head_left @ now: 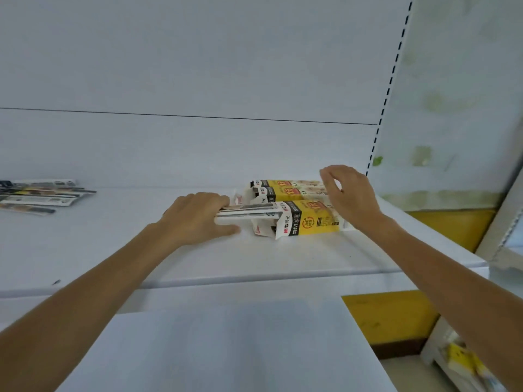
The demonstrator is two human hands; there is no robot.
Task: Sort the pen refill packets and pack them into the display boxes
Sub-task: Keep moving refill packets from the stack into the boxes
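Observation:
Three yellow-and-white display boxes lie on their sides on the white shelf (113, 250), open ends facing left: a near box (308, 220) and two behind it (294, 189). My left hand (198, 217) grips a bundle of pen refill packets (249, 212) whose right end sits in the near box's mouth. My right hand (351, 193) hovers over the right part of the boxes with its fingers loosely curled, and I cannot tell whether it touches them. A loose pile of refill packets (42, 195) lies at the shelf's far left.
A white back panel rises behind the shelf, with a slotted upright (387, 89) at its right. A lower white shelf (226, 349) juts out below. To the right are yellow surfaces (452, 227) and another rack with packets (464, 360).

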